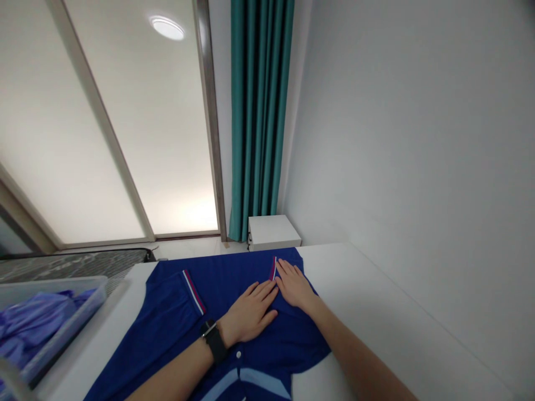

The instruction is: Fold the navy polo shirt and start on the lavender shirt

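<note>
Both hands [248,312] [295,285] lie open on a blue shirt [175,323], white table [376,312] below, teal curtain [259,111] beyond.

Left hand [249,313] lying flat, palm down, right hand [295,285] just beside it, also flat, palm down

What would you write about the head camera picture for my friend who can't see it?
A left hand and a right hand lie flat on a dark blue shirt with striped cuffs, on a white table. The left wrist wears a black watch. A plastic bin of blue clothes sits at the left.
</note>
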The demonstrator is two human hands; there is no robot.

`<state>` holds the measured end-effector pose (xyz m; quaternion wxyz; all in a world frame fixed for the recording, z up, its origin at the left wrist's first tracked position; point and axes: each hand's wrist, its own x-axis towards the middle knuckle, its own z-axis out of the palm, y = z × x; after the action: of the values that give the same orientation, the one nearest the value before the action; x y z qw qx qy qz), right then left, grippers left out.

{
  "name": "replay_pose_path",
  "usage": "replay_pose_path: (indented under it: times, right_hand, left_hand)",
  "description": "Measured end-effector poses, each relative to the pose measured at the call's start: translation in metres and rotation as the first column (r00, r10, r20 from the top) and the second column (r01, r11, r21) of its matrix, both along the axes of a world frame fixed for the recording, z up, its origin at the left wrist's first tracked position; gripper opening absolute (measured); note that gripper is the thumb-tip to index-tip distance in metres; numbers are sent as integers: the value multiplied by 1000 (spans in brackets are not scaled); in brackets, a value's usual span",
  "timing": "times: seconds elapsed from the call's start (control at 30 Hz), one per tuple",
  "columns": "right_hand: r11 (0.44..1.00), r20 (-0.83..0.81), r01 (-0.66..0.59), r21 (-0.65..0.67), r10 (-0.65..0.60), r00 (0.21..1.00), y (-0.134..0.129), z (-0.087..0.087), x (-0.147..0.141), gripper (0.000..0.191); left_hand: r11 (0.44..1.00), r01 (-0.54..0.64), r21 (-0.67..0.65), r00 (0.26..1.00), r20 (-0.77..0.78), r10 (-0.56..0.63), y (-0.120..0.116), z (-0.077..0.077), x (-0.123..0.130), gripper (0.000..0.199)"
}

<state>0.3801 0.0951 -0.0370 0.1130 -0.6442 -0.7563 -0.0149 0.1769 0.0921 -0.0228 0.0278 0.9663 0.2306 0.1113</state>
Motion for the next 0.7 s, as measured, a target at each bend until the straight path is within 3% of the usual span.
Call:
replay_pose_path:
  times: [0.17, 0.27, 0.4, 0.57, 0.7]
  right_hand:
    - [1000, 2, 4, -12, -4, 1000, 8, -10, -6, 56]
    - [996, 2, 64, 63, -64, 998, 7, -12, -2, 58]
    - [983, -55, 146, 112, -140, 989, 16, -6, 26, 50]
    - [988, -92, 116, 101, -107, 990, 37, 3, 72, 38]
    - [994, -114, 57, 95, -46, 992, 48, 1, 83, 34]
  left_hand:
    - [1000, -31, -2, 999, 24, 31, -4, 3, 1, 53]
    - [999, -37, -6, 999, 23, 38, -5, 6, 1, 51]
    - [1000, -31, -2, 999, 39, 31, -5, 6, 0, 50]
    - [1000, -24, -11, 998, 62, 24, -5, 5, -1, 49]
    - [999, -23, -25, 998, 61, 24, -5, 6, -2, 50]
